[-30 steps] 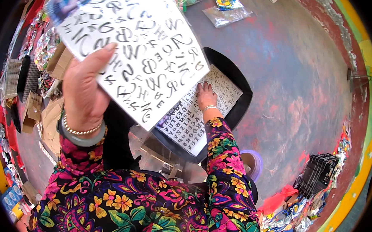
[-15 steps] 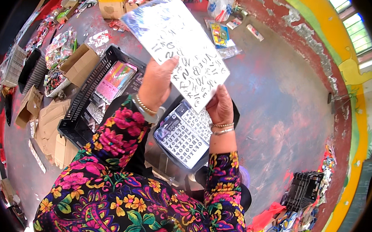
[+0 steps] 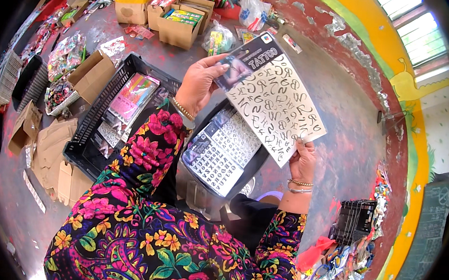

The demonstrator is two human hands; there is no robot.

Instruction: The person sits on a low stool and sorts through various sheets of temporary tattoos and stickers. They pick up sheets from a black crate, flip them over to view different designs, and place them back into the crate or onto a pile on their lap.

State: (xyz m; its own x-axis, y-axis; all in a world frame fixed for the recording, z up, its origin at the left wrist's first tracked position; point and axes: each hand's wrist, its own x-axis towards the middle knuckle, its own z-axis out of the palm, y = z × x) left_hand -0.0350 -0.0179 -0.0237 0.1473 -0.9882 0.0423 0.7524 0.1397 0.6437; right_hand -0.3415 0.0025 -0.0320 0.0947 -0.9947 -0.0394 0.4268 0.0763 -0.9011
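Observation:
A temporary tattoo sheet [image 3: 282, 100], white with curly black letters and a dark printed header, is held up between my hands. My left hand [image 3: 200, 83] pinches its left edge near the header, thumb on top. At the bottom right corner, my right hand [image 3: 302, 160] grips the sheet between thumb and fingers. Below it, more letter sheets [image 3: 217, 163] lie stacked in a dark container in front of me, partly hidden by the held sheet. Left of that, a black plastic crate [image 3: 92, 131] holds colourful packs [image 3: 133, 100] and further letter sheets.
Cardboard boxes [image 3: 179, 33] with packaged goods stand at the far side, next to a white plastic bag [image 3: 253, 9]. Flattened cardboard [image 3: 54, 154] and assorted small goods lie on the left. A black wire basket [image 3: 354, 222] sits by a heap of items at lower right.
The sheet has moved right and turned, so its dark header and letters now show without glare. My left hand has shifted up toward the header; my right hand has moved right and down.

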